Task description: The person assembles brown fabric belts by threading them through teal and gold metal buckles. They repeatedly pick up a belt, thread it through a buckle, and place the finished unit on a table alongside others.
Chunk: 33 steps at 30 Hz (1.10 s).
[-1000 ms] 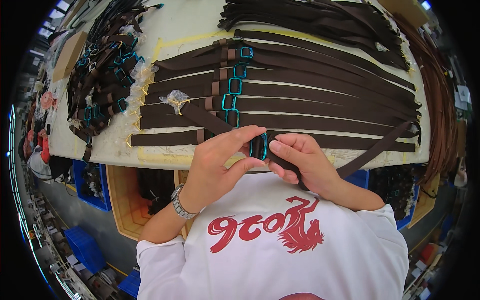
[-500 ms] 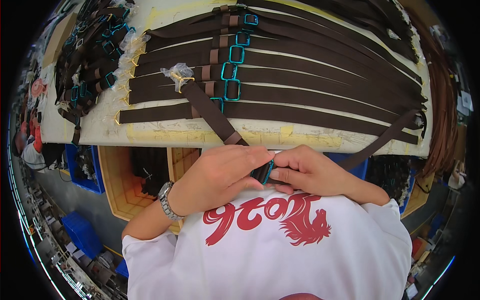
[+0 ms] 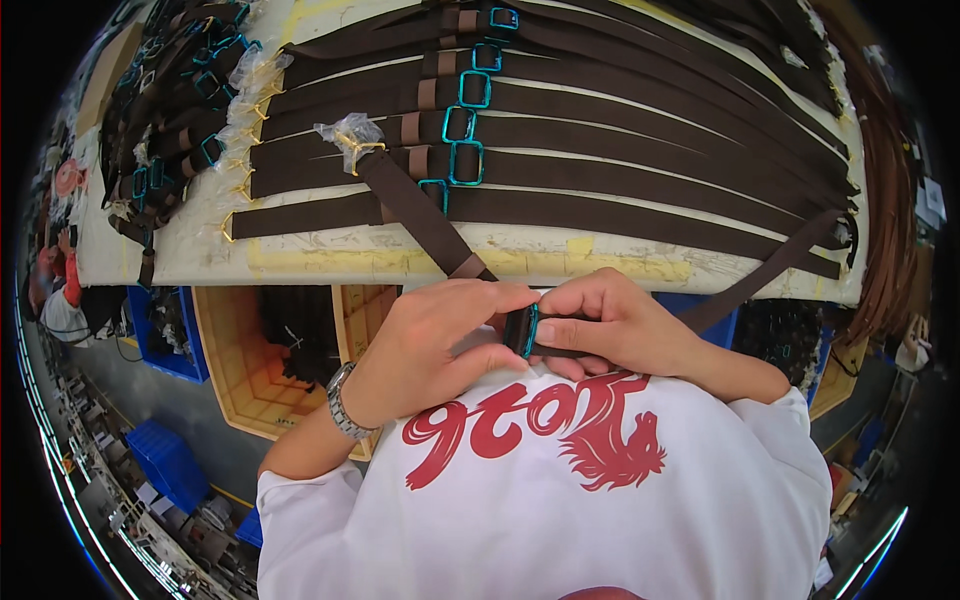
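Observation:
A dark brown webbing strap hangs over the table's front edge, its gold-coloured hook end in clear plastic lying on other straps. Close to my shirt, both hands pinch this strap at its teal-blue metal buckle. My left hand has thumb and fingers closed on the webbing at the buckle's left side. From the right, my right hand grips the webbing by the buckle, thumb on top. The strap's other length runs from behind my right hand up to the table's right end. Fingertips partly hide the buckle.
Several similar straps lie side by side across the white table, their teal buckles in a column. A heap of buckled straps fills the left end. Below stand a wooden box and blue crates.
The buckle has turned more upright between my hands and moved slightly left. My right hand has shifted a little, and its fingers show the webbing more. Both hands keep their hold.

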{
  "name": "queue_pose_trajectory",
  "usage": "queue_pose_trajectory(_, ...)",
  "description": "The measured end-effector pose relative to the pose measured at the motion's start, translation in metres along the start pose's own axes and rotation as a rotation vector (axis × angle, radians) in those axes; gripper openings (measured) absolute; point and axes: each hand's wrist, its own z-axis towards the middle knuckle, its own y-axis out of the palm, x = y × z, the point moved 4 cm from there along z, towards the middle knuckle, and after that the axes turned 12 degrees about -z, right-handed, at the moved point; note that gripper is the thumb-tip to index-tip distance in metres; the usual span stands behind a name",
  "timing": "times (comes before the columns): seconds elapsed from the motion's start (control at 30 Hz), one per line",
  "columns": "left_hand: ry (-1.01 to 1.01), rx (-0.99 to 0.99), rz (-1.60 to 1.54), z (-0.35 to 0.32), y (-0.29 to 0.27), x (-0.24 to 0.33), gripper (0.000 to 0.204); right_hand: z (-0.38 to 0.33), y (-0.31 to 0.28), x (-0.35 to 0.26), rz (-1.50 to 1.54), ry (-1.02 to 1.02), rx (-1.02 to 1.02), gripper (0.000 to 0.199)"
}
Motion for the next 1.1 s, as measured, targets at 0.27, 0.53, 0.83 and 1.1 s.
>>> queue_pose_trajectory(0.27,-0.036,0.067,-0.011,0.001,0.006,0.001,0.053,-0.004,-0.008,-0.001,-0.061,0.003,0.025,0.022)
queue_pose_trajectory(0.53,-0.073,0.101,-0.047,-0.001,0.009,-0.004,0.053,0.001,-0.001,0.012,0.084,0.008,0.023,0.022)
queue_pose_trajectory(0.83,-0.027,0.051,-0.039,0.001,0.015,-0.003,0.053,-0.005,-0.001,0.015,0.013,-0.005,-0.013,0.021)
queue_pose_trajectory(1.1,0.035,0.114,0.007,0.011,0.003,0.007,0.056,0.0,-0.008,0.002,-0.227,-0.312,0.274,0.016)
